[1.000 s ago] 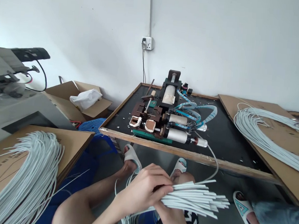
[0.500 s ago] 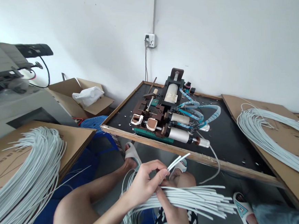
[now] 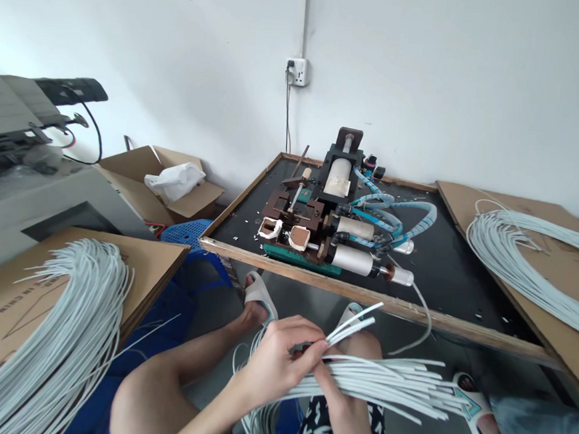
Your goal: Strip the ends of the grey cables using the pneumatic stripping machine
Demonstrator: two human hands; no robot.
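Observation:
My left hand (image 3: 283, 353) is closed, pinching a few white wires (image 3: 353, 329) between thumb and fingers, their free ends pointing up and right and slightly spread. Below it, my right hand (image 3: 342, 408) is wrapped round the large bundle of white wires (image 3: 397, 382) over my lap. The bundle's ends fan out to the right, and its length curves away and hangs down to the left between my legs. The two hands touch or nearly so where the few wires leave the bundle.
Ahead, a pneumatic machine (image 3: 329, 220) with blue hoses stands on a black wood-edged table (image 3: 444, 289). White wire bundles lie on cardboard left (image 3: 81, 321) and right (image 3: 526, 262). An opened carton (image 3: 195, 199) is behind. Another person's sandalled foot (image 3: 479, 412) is at right.
The tips of the few wires in my left hand have fanned apart, with more of them showing. My hands stay close together at the bundle, and the view has shifted slightly.

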